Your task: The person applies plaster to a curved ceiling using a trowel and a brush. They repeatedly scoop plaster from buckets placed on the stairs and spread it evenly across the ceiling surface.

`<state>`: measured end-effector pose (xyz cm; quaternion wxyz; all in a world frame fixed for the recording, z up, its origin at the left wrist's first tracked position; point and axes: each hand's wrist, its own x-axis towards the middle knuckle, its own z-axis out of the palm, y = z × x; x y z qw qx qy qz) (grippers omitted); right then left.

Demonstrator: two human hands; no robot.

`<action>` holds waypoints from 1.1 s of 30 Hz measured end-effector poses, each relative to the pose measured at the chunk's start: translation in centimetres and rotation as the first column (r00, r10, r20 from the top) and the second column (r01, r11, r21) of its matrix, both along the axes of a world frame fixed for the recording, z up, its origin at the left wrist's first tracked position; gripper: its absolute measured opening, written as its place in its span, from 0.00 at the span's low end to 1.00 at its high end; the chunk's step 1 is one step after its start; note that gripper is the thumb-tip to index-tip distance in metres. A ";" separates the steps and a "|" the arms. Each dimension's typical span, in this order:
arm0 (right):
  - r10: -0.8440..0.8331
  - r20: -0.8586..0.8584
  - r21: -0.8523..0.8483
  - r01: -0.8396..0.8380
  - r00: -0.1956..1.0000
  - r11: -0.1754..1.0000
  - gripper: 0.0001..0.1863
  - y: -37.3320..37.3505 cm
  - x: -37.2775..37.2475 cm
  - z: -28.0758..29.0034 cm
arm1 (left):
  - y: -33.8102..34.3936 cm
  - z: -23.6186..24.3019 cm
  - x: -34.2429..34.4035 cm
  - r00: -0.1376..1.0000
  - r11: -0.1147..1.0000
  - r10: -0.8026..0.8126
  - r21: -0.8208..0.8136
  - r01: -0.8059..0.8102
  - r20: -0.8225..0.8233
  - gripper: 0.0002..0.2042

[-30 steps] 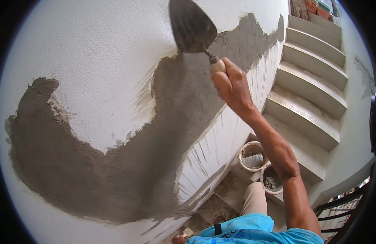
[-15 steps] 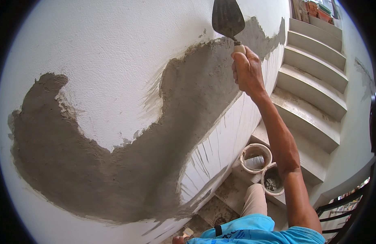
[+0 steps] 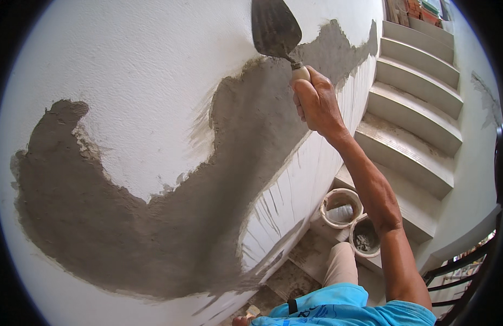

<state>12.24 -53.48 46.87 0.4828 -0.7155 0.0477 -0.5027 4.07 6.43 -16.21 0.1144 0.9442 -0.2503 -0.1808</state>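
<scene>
My right hand (image 3: 317,103) is wrapped round the pale handle of a pointed trowel (image 3: 276,30). The dark blade points up and lies against or just over the white wall, at the upper edge of a band of grey mortar (image 3: 170,233); contact cannot be made out. The band sweeps in a wide curve across the wall, smooth in most places with ragged upper edges. At the bottom edge, a sliver of what seems to be my left hand (image 3: 240,321) shows beside a small pale beige piece (image 3: 253,311); its fingers are mostly cut off.
Two buckets stand below my right forearm: one bucket (image 3: 326,217) contains a pale object, the other bucket (image 3: 351,239) grey mortar. White stairs (image 3: 412,141) rise at the right. A black railing (image 3: 461,271) is at lower right. Grey drips streak the white wall (image 3: 278,201) under the mortar.
My right hand and the trowel have moved left and slightly down along the upper edge of the mortar. The blade has tilted further left. The buckets stay in place.
</scene>
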 end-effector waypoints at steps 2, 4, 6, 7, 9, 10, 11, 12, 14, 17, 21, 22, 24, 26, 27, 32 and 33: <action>-0.068 0.029 0.025 0.067 0.997 0.997 0.12 -1.0 -0.1 0.5 | -0.1 0.0 0.0 1.000 1.000 -0.008 -0.001 0.008 0.002 0.09; -0.109 0.031 0.077 0.106 0.994 0.991 0.13 -2.4 -0.2 1.2 | 0.0 0.2 0.2 1.000 1.000 -0.014 0.001 0.014 0.009 0.09; -0.094 0.031 0.049 0.093 0.995 0.995 0.13 -2.2 0.2 0.7 | -0.3 -0.1 0.2 1.000 1.000 -0.018 -0.003 0.018 0.009 0.09; -0.088 0.031 0.035 0.087 0.996 0.996 0.13 -2.0 0.4 0.3 | -0.3 -0.1 0.3 1.000 1.000 -0.024 -0.005 0.024 0.012 0.09; -0.034 -0.006 -0.011 0.034 0.999 0.999 0.12 -1.2 0.1 -0.5 | -0.2 -0.2 0.1 1.000 1.000 -0.024 -0.004 0.024 0.008 0.09; -0.025 -0.019 -0.021 0.025 0.999 0.999 0.12 -0.9 -0.3 -0.4 | -0.3 -0.3 -0.2 1.000 1.000 -0.022 -0.008 0.022 0.004 0.09; -0.017 -0.023 -0.027 0.017 1.000 0.999 0.12 -0.7 -0.7 -0.1 | -0.2 -0.2 -0.1 1.000 1.000 -0.024 -0.007 0.024 0.009 0.09; 0.023 -0.009 0.103 -0.022 1.000 0.994 0.12 -1.2 -0.9 0.2 | -0.1 -0.2 -0.1 1.000 1.000 -0.025 -0.003 0.025 0.008 0.09; -0.057 0.000 0.113 0.057 0.998 0.992 0.12 -2.9 -1.0 -0.1 | 0.1 0.0 0.0 1.000 1.000 -0.029 -0.001 0.029 0.012 0.09; -0.092 -0.021 0.146 0.094 0.996 0.985 0.12 -4.2 -0.7 -0.5 | 0.1 -0.1 0.2 0.999 0.999 -0.034 -0.003 0.034 0.014 0.09; -0.046 -0.010 0.190 0.047 0.999 0.981 0.12 -3.7 -0.2 -1.1 | 0.0 -0.1 0.4 0.999 0.999 -0.041 -0.004 0.041 0.014 0.09; -0.027 -0.003 0.187 0.027 1.000 0.982 0.12 -3.3 -0.1 -1.2 | 0.0 -0.1 0.4 0.999 0.999 -0.041 0.000 0.041 0.016 0.09; -0.030 -0.017 0.122 0.032 0.999 0.992 0.12 -3.0 -0.2 -1.3 | 0.4 0.0 0.3 0.999 0.999 -0.041 0.000 0.041 0.016 0.09; -0.058 -0.001 0.126 0.057 0.998 0.990 0.12 -3.3 -0.1 -1.2 | 0.6 0.0 0.3 0.999 0.999 -0.043 -0.002 0.043 0.017 0.09; -0.085 -0.002 0.163 0.084 0.996 0.983 0.12 -4.0 -0.1 -1.2 | 0.6 0.1 0.4 0.999 0.999 -0.048 -0.004 0.048 0.017 0.09; -0.062 0.005 0.254 0.059 0.998 0.965 0.11 -4.2 0.2 -1.6 | 0.4 0.0 0.4 0.998 0.999 -0.052 -0.009 0.052 0.021 0.09; -0.020 0.003 0.278 0.018 1.000 0.961 0.11 -3.7 0.4 -1.8 | 0.5 0.0 0.3 0.999 0.999 -0.045 -0.003 0.045 0.021 0.08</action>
